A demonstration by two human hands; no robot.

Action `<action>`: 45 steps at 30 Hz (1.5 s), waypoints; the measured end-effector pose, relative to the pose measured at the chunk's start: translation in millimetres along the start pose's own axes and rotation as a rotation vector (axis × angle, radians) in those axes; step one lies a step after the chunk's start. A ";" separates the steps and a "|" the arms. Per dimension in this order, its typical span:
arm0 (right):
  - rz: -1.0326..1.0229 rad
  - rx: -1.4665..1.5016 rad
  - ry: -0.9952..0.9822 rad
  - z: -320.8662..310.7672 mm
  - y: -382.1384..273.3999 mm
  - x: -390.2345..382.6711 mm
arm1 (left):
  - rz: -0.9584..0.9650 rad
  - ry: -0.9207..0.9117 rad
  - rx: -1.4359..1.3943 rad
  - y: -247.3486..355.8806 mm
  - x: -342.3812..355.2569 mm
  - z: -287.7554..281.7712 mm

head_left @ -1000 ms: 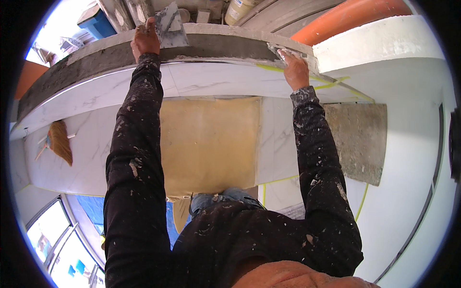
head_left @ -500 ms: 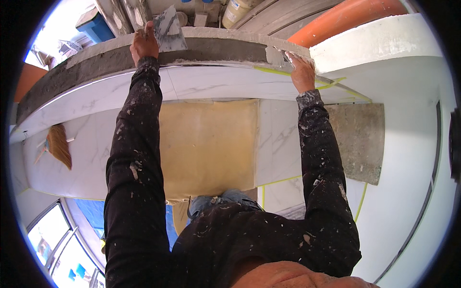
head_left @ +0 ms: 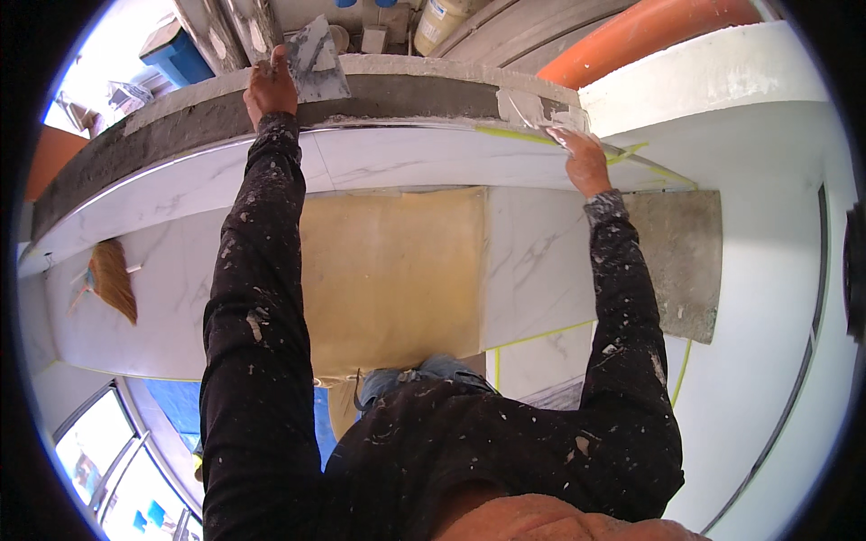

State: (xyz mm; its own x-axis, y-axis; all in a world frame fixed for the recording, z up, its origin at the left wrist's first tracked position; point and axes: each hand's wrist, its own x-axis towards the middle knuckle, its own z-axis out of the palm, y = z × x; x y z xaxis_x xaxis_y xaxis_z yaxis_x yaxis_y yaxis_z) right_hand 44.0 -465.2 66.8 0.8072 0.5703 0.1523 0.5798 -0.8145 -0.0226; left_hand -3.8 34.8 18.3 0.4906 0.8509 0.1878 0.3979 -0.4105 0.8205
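My left hand (head_left: 271, 88) is closed at the far edge of a curved ledge, gripping a flat rectangular plate (head_left: 317, 59) smeared with white and grey putty. Its palm side and grip are hidden. Over to the right, my right hand (head_left: 588, 164) is wrapped round a putty knife whose thin blade (head_left: 520, 113) reaches up and left across the ledge top. Fresh white putty (head_left: 564, 115) covers the ledge around that blade, while the strip farther left is bare grey cement (head_left: 415, 97). White smears mark my right fingers.
Yellow tape (head_left: 514, 135) lines the marbled tiles under the ledge. A tan sheet (head_left: 392, 270) and a grey slab (head_left: 672, 261) lie below. A broom head (head_left: 113, 281) is at left. Beyond the ledge are an orange pipe (head_left: 645, 41), a bucket (head_left: 440, 25) and a blue bin (head_left: 183, 56).
My right hand has moved right and toward me with the putty knife, off the ledge top, uncovering more white putty. My left hand and its plate stay nearly where they were.
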 end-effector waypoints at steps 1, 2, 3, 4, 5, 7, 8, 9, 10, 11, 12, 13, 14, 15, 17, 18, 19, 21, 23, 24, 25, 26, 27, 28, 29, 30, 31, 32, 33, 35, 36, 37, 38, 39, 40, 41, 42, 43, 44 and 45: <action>0.002 0.057 0.021 -6.6 2.9 -1.1 | -0.002 -0.012 -0.008 0.6 -0.8 -1.5; 0.040 0.113 0.025 -11.2 5.1 2.4 | -0.003 -0.021 -0.006 1.4 -1.2 -2.6; -0.012 0.105 0.107 -12.1 5.0 9.6 | -0.004 -0.030 -0.003 1.7 -1.7 -3.8; 0.015 0.117 0.103 -9.2 2.3 18.0 | 0.007 -0.024 -0.011 2.0 -1.8 -4.7; 0.025 0.134 0.103 -6.1 0.0 30.9 | 0.022 -0.019 -0.019 2.8 -1.0 -5.4; 0.011 0.124 0.095 6.0 -11.3 46.0 | 0.022 -0.047 -0.002 3.9 -0.4 -6.0; -0.017 0.093 0.087 12.3 -18.7 46.6 | 0.005 -0.075 0.021 4.3 0.0 -6.5; -0.049 0.074 0.108 15.9 -24.7 44.4 | -0.002 -0.080 0.041 5.0 -0.1 -6.1; -0.067 0.036 0.086 16.9 -28.5 38.3 | 0.003 -0.082 0.034 5.5 -0.6 -6.0; -0.090 0.011 0.094 16.6 -33.5 22.2 | 0.017 -0.059 0.025 5.9 -1.6 -5.8; -0.130 -0.017 0.098 14.8 -36.7 7.7 | 0.028 -0.030 0.013 6.5 -2.1 -5.9; -0.116 -0.009 0.066 6.9 -33.6 -3.4 | 0.028 -0.024 0.003 6.4 -3.0 -6.8; -0.084 0.050 0.105 0.9 -30.4 -9.9 | 0.027 -0.020 -0.007 6.3 -3.9 -7.7; -0.050 0.094 0.112 -6.1 -25.6 -13.5 | 0.021 -0.026 -0.001 6.8 -3.8 -8.2; 0.028 0.164 0.146 -14.4 -16.3 -11.6 | 0.012 -0.098 0.006 7.4 -2.7 -9.8; -0.009 0.124 0.145 -15.0 -12.2 -6.0 | 0.008 -0.137 0.022 7.9 -1.2 -10.6; -0.015 0.090 0.143 -12.8 -9.3 0.5 | 0.007 -0.113 0.020 8.4 -1.4 -9.8; -0.023 0.042 0.152 -3.1 -3.9 14.2 | 0.003 -0.071 0.031 9.0 -1.2 -8.0; -0.078 0.017 0.185 10.4 1.5 23.9 | 0.045 -0.021 0.009 8.6 -1.6 -5.6; -0.037 0.006 0.172 15.9 6.0 29.2 | 0.065 0.002 0.005 8.0 -1.6 -4.7; -0.043 -0.005 0.174 21.0 10.2 34.5 | 0.072 0.013 0.001 7.3 -1.3 -3.8; -0.024 -0.015 0.173 25.7 12.8 37.3 | 0.078 0.022 -0.003 6.4 -0.9 -2.9; -0.048 0.025 0.162 30.0 13.7 39.2 | 0.083 0.032 -0.007 5.3 -0.5 -2.3; -0.047 0.064 0.149 31.7 13.9 37.7 | 0.081 0.008 0.006 3.7 0.0 -2.0; -0.033 0.123 0.141 31.0 13.1 34.3 | 0.078 -0.016 0.018 2.5 0.8 -1.8; -0.056 0.068 0.111 28.8 11.0 28.9 | 0.084 -0.019 0.024 1.4 1.9 -1.4; -0.065 0.034 0.090 24.0 7.7 19.2 | 0.068 -0.025 0.021 1.0 2.5 -0.5; -0.023 -0.005 0.000 18.7 3.0 8.0 | 0.056 -0.010 0.009 0.1 2.4 0.5; -0.040 -0.008 -0.013 7.9 2.3 -2.7 | 0.041 0.002 0.005 -0.3 2.6 1.1; 0.066 -0.008 -0.006 -9.8 1.7 -13.0 | 0.068 -0.004 0.002 -0.7 2.7 1.7; 0.123 -0.012 -0.011 -16.5 2.1 -11.5 | 0.080 -0.008 0.008 -1.1 2.9 0.7; 0.225 -0.122 -0.024 -20.4 2.4 -4.4 | 0.057 -0.025 0.010 -1.1 2.5 -0.2; 0.293 -0.181 -0.055 -17.8 -0.9 7.9 | 0.036 -0.042 0.011 -0.7 2.0 -0.8; 0.305 -0.229 -0.038 -12.7 -4.4 26.1 | 0.017 -0.060 0.012 0.1 1.9 -1.6; 0.341 -0.283 -0.037 -7.5 -9.1 38.4 | 0.029 -0.059 0.015 0.8 1.8 -2.3; 0.279 -0.274 0.002 2.8 -18.7 46.7 | 0.040 -0.059 0.020 1.5 1.4 -3.0; 0.287 -0.279 -0.006 15.1 -32.3 54.6 | 0.057 -0.050 0.028 2.4 1.3 -3.4; 0.195 -0.238 0.039 26.0 -47.7 55.6 | 0.049 -0.042 0.024 3.2 0.8 -3.7; 0.141 -0.199 0.056 32.3 -61.1 50.1 | 0.047 -0.028 0.024 4.0 0.3 -4.0; 0.095 -0.156 0.076 32.6 -69.1 39.2 | 0.037 -0.028 0.029 4.4 -0.3 -4.2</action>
State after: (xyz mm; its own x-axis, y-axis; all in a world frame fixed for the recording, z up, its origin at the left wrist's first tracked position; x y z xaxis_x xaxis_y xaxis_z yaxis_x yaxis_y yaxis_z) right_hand 39.2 -383.0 42.1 0.8431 0.4857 0.2308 0.4727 -0.8740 0.1126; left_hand -5.4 34.1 24.1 0.5265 0.8258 0.2021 0.4011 -0.4508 0.7974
